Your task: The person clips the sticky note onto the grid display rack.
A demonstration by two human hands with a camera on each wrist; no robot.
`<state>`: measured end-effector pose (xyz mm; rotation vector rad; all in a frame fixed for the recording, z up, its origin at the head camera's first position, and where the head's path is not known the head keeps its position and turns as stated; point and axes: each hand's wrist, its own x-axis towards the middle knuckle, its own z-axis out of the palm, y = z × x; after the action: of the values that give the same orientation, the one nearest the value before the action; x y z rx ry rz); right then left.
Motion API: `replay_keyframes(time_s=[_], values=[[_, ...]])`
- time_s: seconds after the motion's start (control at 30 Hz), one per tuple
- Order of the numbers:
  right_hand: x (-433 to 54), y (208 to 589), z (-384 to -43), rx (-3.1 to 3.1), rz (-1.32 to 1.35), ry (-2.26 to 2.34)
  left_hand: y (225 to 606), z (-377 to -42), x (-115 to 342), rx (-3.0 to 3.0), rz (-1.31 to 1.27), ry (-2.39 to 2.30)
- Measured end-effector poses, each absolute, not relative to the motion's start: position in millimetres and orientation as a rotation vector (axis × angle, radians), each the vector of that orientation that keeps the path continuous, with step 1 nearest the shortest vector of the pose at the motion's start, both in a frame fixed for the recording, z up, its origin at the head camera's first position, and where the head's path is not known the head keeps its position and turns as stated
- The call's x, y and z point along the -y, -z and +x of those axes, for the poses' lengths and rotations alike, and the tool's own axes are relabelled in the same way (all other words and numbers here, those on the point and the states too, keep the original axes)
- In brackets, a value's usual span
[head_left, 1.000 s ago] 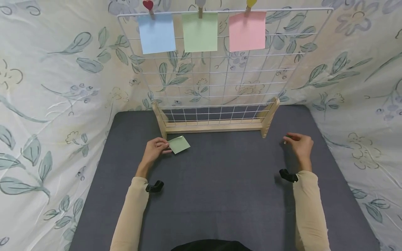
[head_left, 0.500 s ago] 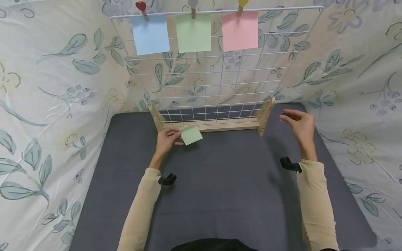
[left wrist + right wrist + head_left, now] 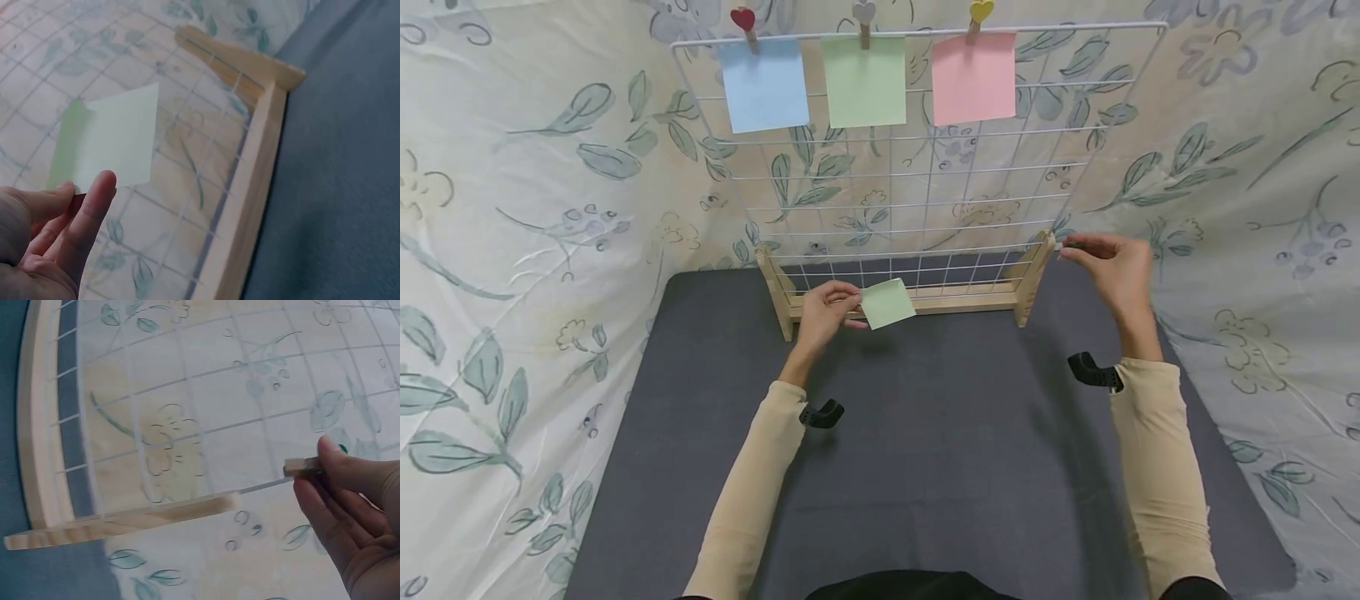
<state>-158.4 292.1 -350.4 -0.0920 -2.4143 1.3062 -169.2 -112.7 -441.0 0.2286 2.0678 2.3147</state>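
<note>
My left hand (image 3: 829,315) pinches a pale green paper note (image 3: 887,303) by its left edge, in front of the rack's wooden base. In the left wrist view the note (image 3: 119,139) is held between thumb and fingers, its left strip a deeper green. My right hand (image 3: 1116,271) is raised beside the rack's right foot. Between its thumb and fingers is a small wooden clothespin (image 3: 301,467), seen in the right wrist view with a bit of green showing past the thumb. The white wire grid rack (image 3: 925,173) stands in a wooden base (image 3: 943,303).
Along the grid's top bar hang a blue note (image 3: 764,87), a green note (image 3: 865,83) and a pink note (image 3: 974,79), each under a heart-topped clothespin. A dark grey cloth (image 3: 940,450) covers the table; floral fabric (image 3: 550,275) surrounds it.
The left hand has carried the green note right and up toward the grid. The right hand, clothespin in its fingers, has risen from near the table to beside the rack's right foot.
</note>
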Motion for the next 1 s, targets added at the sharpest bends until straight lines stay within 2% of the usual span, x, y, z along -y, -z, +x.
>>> replay_keyframes(time_s=[0.37, 0.7, 1.0], values=[[-290.5, 304.9, -163.5, 2.266, 0.017, -1.388, 393.1, -180.9, 80.9, -2.052, 0.42, -2.287], [-278.6, 290.2, -172.2, 2.25, 0.072, -1.377, 367.1, -186.4, 53.9, -2.155, 0.507, -2.159], [-269.2, 262.4, -175.8, 2.154, 0.147, -1.42, 322.1, -194.1, 29.0, -2.185, 0.621, -2.156]])
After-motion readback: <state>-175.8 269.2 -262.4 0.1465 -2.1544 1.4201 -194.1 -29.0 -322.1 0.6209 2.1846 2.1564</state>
